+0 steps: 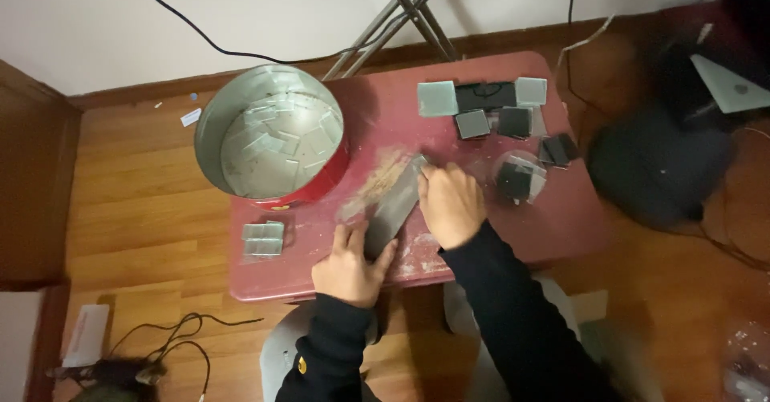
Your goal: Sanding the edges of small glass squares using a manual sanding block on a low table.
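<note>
Both hands on the grey strip

Your left hand (346, 270) closes its grip on the lower end of the long grey strip (395, 206) at frame centre on the red tabletop (553, 218); your right hand (451, 203) pinches the upper end. One round tin (269, 133) sits upper left; two small glass squares (263, 239) lie below it.

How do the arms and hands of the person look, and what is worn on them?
Both arms wear long black sleeves that end at the wrists. The left sleeve carries a small round yellow mark near the cuff; the right sleeve looks plain. The left hand and right hand are bare, with no gloves. No rings or watch can be made out.
</note>
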